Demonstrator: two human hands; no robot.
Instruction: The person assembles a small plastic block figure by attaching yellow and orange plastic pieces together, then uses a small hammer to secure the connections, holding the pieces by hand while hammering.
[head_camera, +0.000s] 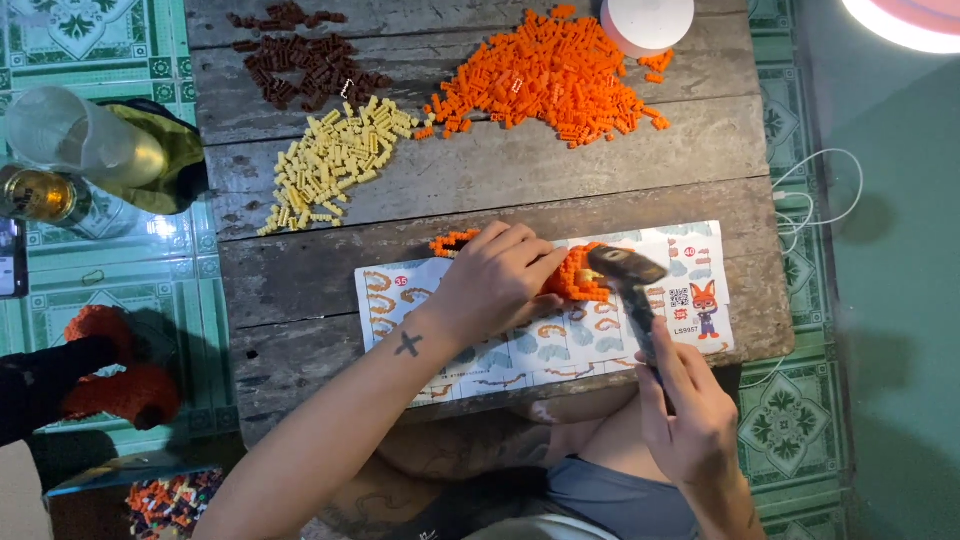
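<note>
Orange bricks make up the small half-built model (578, 276) that a seated person steadies on a printed instruction sheet (560, 345), the left hand (497, 282) curled over it with fingers closed on its side. The right hand (684, 412) is wrapped shut around the handle of a small dark hammer (632, 290), whose blurred head hangs just beside the model's right edge.

Few containers show: a clear glass jar (75, 135) lies tilted at the left edge, its contents impossible to make out, beside a round vessel of amber liquid (35, 193). At bottom left, an open box (165, 500) holds mixed coloured bricks.

The work rests on a low table of weathered grey planks (300, 270). Across its far side lie three loose heaps: dark brown bricks (300, 62), pale yellow bricks (335, 160) and a wide spread of orange bricks (545, 75), with a white round object (647, 22) at the far edge touching the orange pile. Green patterned tiles (130, 300) cover the floor, and a white cable (815, 195) loops past the table's right side.
</note>
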